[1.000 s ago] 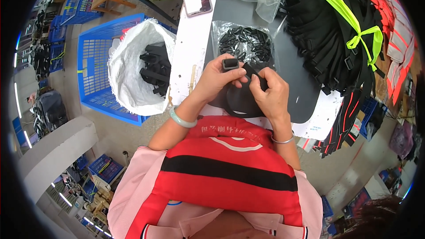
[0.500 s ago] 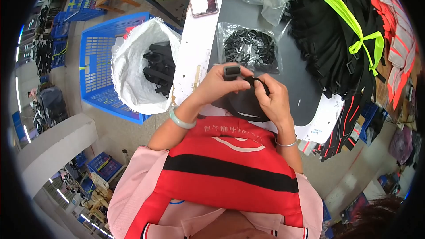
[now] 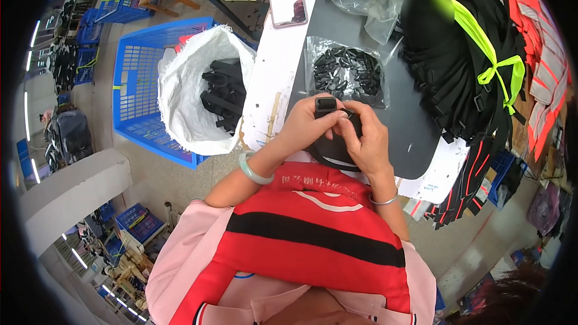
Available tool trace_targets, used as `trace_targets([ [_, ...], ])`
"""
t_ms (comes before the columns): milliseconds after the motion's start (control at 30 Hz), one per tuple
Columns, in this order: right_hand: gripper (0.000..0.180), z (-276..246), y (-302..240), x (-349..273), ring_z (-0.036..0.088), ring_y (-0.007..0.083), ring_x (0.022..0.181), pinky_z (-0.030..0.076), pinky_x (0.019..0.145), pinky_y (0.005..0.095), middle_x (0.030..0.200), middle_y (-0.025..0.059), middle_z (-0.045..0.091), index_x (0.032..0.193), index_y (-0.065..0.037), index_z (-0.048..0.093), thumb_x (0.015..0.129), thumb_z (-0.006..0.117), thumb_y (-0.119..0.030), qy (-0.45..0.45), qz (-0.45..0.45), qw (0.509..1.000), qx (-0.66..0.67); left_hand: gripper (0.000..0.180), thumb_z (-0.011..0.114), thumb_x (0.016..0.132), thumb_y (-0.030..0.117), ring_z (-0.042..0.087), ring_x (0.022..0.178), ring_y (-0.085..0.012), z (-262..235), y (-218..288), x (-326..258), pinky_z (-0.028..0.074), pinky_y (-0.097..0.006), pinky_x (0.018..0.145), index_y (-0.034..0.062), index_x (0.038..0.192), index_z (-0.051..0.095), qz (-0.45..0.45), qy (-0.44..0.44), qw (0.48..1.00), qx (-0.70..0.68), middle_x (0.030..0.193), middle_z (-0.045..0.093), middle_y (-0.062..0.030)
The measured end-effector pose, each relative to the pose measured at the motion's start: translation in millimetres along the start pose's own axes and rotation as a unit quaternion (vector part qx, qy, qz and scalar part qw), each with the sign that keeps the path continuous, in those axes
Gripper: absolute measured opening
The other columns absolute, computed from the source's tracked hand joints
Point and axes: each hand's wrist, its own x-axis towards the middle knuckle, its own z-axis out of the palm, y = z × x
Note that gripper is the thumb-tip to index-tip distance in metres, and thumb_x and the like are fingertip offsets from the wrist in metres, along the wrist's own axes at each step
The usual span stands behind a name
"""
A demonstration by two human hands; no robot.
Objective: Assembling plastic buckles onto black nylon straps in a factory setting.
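Hands meet over the near edge of our desk [image 3: 415, 126]. Our left hand [image 3: 304, 126] has its grip clenched on a small black buckle [image 3: 326, 106], pinched upright between thumb and fingers. Our right hand [image 3: 367, 138] grasps a black strap [image 3: 352, 121] just beside it, touching the buckle. Behind them lies a clear bag of black clips [image 3: 344, 71]; a white sack of straps [image 3: 205, 90] stands at our left.
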Motion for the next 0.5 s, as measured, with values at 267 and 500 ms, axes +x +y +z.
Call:
trace_targets([
  [267, 0.008, -17, 15, -13, 0.051, 0.0142, 0.053, 0.041, 0.050, 0.0262, 0.069, 0.0010, 0.055, 0.084, -0.004, 0.056, 0.086, 0.058, -0.011, -0.086, 0.155, 0.978, 0.109, 0.022, 0.055, 0.094, 0.024, 0.048, 0.055, -0.0040, -20, 10, -2, 0.034, -0.017, 0.046, 0.0023, 0.096, 0.059, 0.044, 0.067, 0.997, -0.019, 0.070, 0.057, -0.0012],
  [500, 0.014, 0, -4, -18, 0.041, 0.0037, 0.052, 0.032, 0.047, 0.0182, 0.066, -0.0008, 0.051, 0.082, -0.005, 0.053, 0.093, 0.051, -0.014, -0.162, 0.315, 0.836, 0.419, 0.065, 0.021, 0.096, 0.058, 0.042, 0.063, -0.0047, -7, 5, -8, 0.034, -0.018, 0.055, 0.0048, 0.109, 0.056, 0.054, 0.014, 0.996, -0.067, 0.090, 0.054, -0.0008],
])
